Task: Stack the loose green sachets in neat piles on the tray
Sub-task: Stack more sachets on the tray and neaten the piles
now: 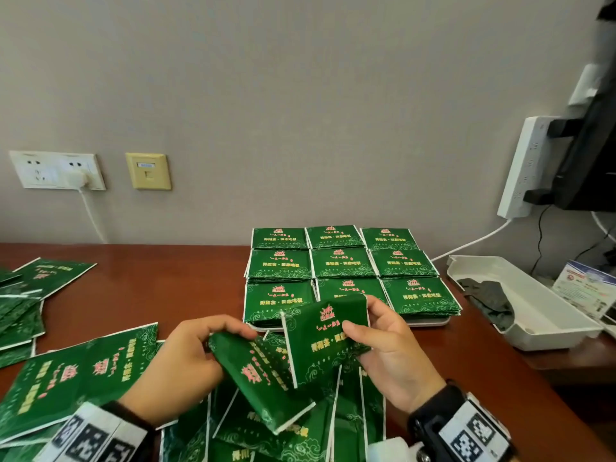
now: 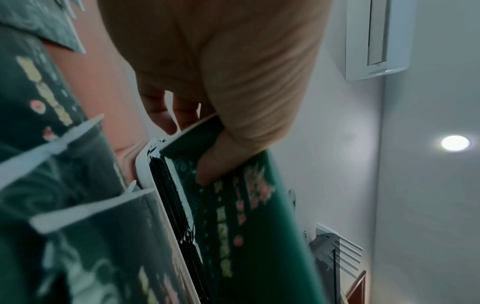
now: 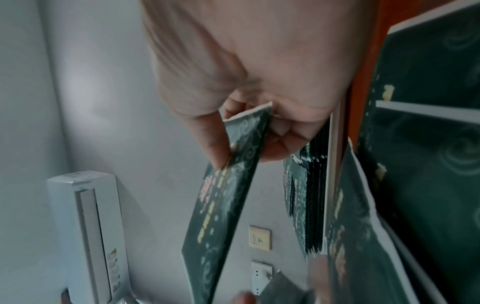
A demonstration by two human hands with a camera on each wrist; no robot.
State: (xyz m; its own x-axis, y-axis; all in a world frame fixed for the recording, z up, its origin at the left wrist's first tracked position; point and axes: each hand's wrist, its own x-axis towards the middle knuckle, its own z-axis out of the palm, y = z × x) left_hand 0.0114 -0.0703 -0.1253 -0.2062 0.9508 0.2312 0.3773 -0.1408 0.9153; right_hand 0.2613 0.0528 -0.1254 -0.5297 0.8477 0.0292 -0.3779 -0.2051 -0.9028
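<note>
Green sachets: two in hand, both held above the loose heap (image 1: 273, 425) at the table's near edge. Right hand (image 1: 396, 358) pinches one sachet (image 1: 325, 338), thumb on the printed face, fingers behind; it stands near upright, tilted a bit, top edge at 12 o'clock toward the tray. Right wrist view confirms: thumb and curled fingers clamp the sachet (image 3: 228, 185) at its sealed edge. Left hand (image 1: 180, 361) grips a second sachet (image 1: 263, 381), fingertips curled over its top end; it slants from 11 down to 5 o'clock and touches the right-hand one along its lower left edge. Left wrist view shows the thumb pressed on that sachet's face (image 2: 249, 216). Sachets are flat, rectangular, glossy foil-like film, dark green with white sealed borders, red and yellow print, pale swirl pattern. White tray (image 1: 430, 322), at 12 o'clock from the hands, carries nine piles (image 1: 340, 261) in a three-by-three grid, edges roughly squared, front row just beyond the right fingers. More loose sachets (image 1: 20, 308) lie at 9 o'clock on the red-brown wood table (image 1: 166, 278). White plastic bin (image 1: 533, 308) with dark cloth at 2 o'clock.
</note>
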